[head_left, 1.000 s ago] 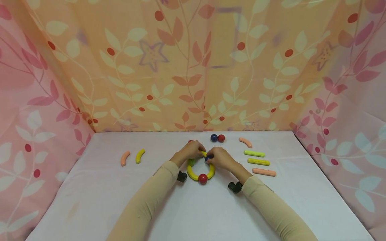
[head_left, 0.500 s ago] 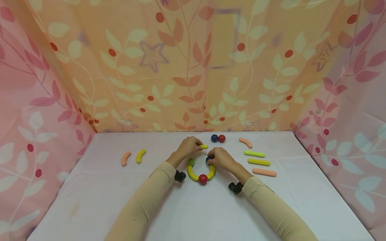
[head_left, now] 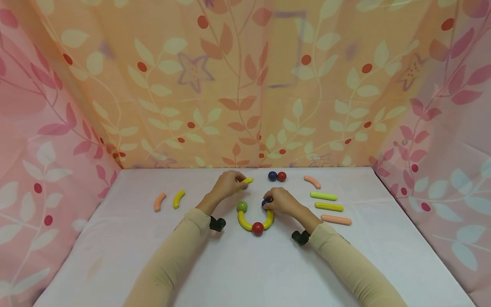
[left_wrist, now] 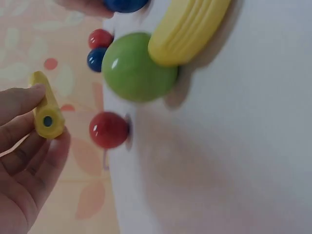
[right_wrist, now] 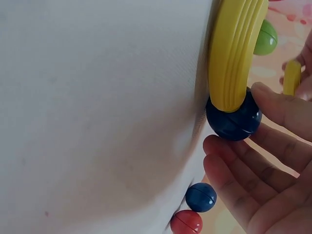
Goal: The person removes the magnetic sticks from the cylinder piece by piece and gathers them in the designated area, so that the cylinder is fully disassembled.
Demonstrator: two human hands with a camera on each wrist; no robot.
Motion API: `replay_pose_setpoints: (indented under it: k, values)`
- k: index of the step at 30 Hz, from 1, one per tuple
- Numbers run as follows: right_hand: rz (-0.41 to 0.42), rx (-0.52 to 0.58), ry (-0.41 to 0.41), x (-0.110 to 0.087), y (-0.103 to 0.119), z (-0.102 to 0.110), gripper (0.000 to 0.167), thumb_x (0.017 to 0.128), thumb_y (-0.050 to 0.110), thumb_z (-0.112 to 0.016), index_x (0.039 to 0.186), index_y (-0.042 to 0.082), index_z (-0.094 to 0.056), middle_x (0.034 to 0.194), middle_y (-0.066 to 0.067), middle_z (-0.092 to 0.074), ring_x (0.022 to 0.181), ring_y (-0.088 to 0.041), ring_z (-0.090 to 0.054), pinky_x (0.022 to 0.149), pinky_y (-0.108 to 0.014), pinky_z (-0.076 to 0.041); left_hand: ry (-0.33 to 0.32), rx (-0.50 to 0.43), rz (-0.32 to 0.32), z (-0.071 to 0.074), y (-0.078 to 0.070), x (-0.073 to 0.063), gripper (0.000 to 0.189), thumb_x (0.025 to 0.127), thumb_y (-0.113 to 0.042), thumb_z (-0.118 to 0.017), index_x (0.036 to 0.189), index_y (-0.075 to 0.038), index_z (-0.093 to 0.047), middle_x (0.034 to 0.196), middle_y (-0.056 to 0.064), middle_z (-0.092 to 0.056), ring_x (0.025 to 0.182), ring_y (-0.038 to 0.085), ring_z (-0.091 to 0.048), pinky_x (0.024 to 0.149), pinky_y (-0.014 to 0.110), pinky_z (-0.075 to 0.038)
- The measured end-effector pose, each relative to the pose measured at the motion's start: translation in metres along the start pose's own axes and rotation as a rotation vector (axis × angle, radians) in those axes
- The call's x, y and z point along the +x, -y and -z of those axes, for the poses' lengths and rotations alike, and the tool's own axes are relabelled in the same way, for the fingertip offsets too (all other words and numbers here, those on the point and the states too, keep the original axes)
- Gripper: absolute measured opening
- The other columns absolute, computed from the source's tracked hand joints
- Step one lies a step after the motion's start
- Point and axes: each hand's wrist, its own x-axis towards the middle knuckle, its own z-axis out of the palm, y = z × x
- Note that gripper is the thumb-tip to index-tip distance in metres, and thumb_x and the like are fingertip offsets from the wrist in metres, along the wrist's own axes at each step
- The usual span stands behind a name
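Note:
In the head view my left hand (head_left: pixel 229 183) pinches a yellow magnetic rod (head_left: pixel 248 181) above the table. The left wrist view shows a dark magnet in the end of that rod (left_wrist: pixel 48 109). My right hand (head_left: pixel 284 201) holds a blue ball (right_wrist: pixel 235 118) between thumb and fingers. This ball touches one end of a curved yellow rod (right_wrist: pixel 234 53). A red ball (head_left: pixel 258 229) joins that rod to another curved yellow rod (head_left: pixel 244 222), which ends at a green ball (head_left: pixel 242 206). Together they form a U on the table.
A loose red ball (left_wrist: pixel 108 130) lies near the left hand. Farther back are a blue ball (head_left: pixel 272 176) and a red ball (head_left: pixel 281 176). Several coloured rods (head_left: pixel 329 207) lie at right; a pink rod (head_left: pixel 160 202) and a yellow rod (head_left: pixel 179 199) lie at left.
My left hand has moved back and left with the yellow rod, away from the green and blue balls. The right hand stays at the blue ball.

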Motion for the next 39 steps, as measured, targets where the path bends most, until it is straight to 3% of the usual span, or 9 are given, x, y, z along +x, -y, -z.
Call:
replay_pose_setpoints:
  k: [4,9,14,20,27,34,39]
  values:
    - [0.013,0.004,0.008,0.0,-0.002,0.0,0.033,0.084,0.017,-0.076,0.114,0.004,-0.071,0.102,-0.008,-0.072,0.092,-0.017,-0.063,0.087,-0.033,-0.056,-0.011,-0.011,0.049,0.013,0.013,-0.009,0.024,0.09,-0.022,-0.07,0.109,-0.008,-0.072,0.102,0.008,-0.068,0.086,0.02,-0.061,0.07,0.026,-0.053]
    - [0.022,0.017,0.006,-0.001,-0.005,0.0,0.033,0.085,0.016,-0.076,0.115,0.004,-0.07,0.101,-0.008,-0.071,0.09,-0.017,-0.063,0.085,-0.033,-0.056,-0.046,0.046,0.038,0.029,0.033,-0.02,0.029,0.09,-0.019,-0.069,0.114,-0.004,-0.071,0.107,0.012,-0.07,0.096,0.024,-0.064,0.082,0.035,-0.054]
    - [0.031,0.021,0.001,0.0,-0.007,0.0,0.032,0.085,0.017,-0.075,0.114,0.004,-0.07,0.101,-0.008,-0.071,0.09,-0.016,-0.063,0.085,-0.033,-0.056,-0.086,0.089,0.08,0.043,0.049,-0.031,0.032,0.089,-0.021,-0.069,0.115,-0.003,-0.07,0.108,0.015,-0.071,0.101,0.03,-0.064,0.088,0.043,-0.052]
    - [0.034,0.02,0.003,0.0,-0.006,0.0,0.032,0.085,0.016,-0.076,0.114,0.004,-0.07,0.101,-0.008,-0.071,0.09,-0.016,-0.063,0.086,-0.033,-0.056,-0.129,0.099,0.188,0.055,0.065,-0.042,0.032,0.086,-0.021,-0.071,0.112,-0.002,-0.071,0.105,0.015,-0.072,0.096,0.03,-0.065,0.082,0.041,-0.051]
    - [0.022,0.017,0.007,0.0,-0.005,-0.001,0.032,0.085,0.017,-0.076,0.114,0.005,-0.07,0.1,-0.008,-0.071,0.09,-0.016,-0.063,0.086,-0.033,-0.056,-0.131,0.137,0.277,0.064,0.082,-0.053,0.031,0.085,-0.018,-0.068,0.108,0.002,-0.07,0.105,0.018,-0.071,0.087,0.028,-0.065,0.072,0.035,-0.051]
    - [0.028,0.021,0.011,0.0,-0.005,0.0,0.031,0.085,0.017,-0.076,0.114,0.005,-0.071,0.101,-0.008,-0.071,0.09,-0.016,-0.063,0.087,-0.033,-0.056,-0.108,0.219,0.325,0.073,0.097,-0.063,0.035,0.085,-0.021,-0.068,0.106,0.007,-0.069,0.107,0.024,-0.07,0.087,0.032,-0.064,0.075,0.04,-0.053]
    - [0.028,0.018,0.015,0.0,-0.006,0.001,0.031,0.085,0.017,-0.076,0.113,0.005,-0.071,0.1,-0.008,-0.071,0.09,-0.016,-0.063,0.087,-0.033,-0.056,-0.081,0.286,0.338,0.077,0.103,-0.066,0.03,0.088,-0.023,-0.066,0.093,0.006,-0.069,0.09,0.019,-0.069,0.076,0.028,-0.06,0.068,0.037,-0.051]
